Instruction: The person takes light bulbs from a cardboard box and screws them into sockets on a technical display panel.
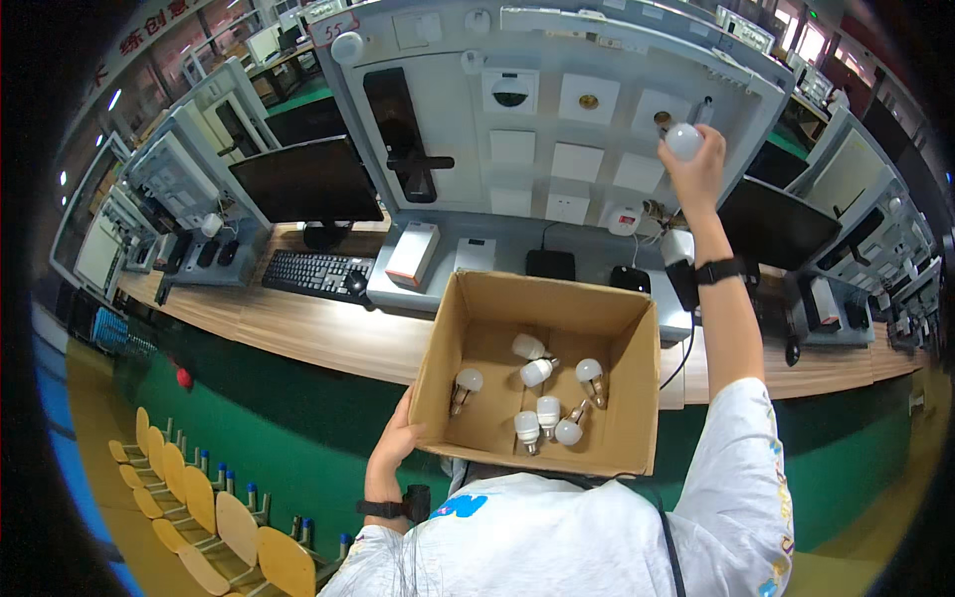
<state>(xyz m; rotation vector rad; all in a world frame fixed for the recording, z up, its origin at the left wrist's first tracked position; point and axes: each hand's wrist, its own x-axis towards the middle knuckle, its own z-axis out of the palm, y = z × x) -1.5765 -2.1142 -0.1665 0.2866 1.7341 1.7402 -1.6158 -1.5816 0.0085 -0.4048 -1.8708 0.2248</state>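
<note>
Up at the panel's right side, my right hand (702,171) has its fingers around a white light bulb (682,141). The bulb is next to a square white plate with a round lamp socket (661,116); whether it touches the socket I cannot tell. My left hand (398,438) grips the left side of an open cardboard box (557,293), which rests against my body. Inside the box lie several white bulbs (537,373) with metal bases, most of them near its middle and near edge.
The grey upright panel (433,60) carries a black door lock (403,139) and several white switch plates. Monitors (306,184) stand on both sides. A keyboard (313,274) and a white-orange box (412,253) sit on the desk (338,333). Yellow chairs (199,493) line the lower left.
</note>
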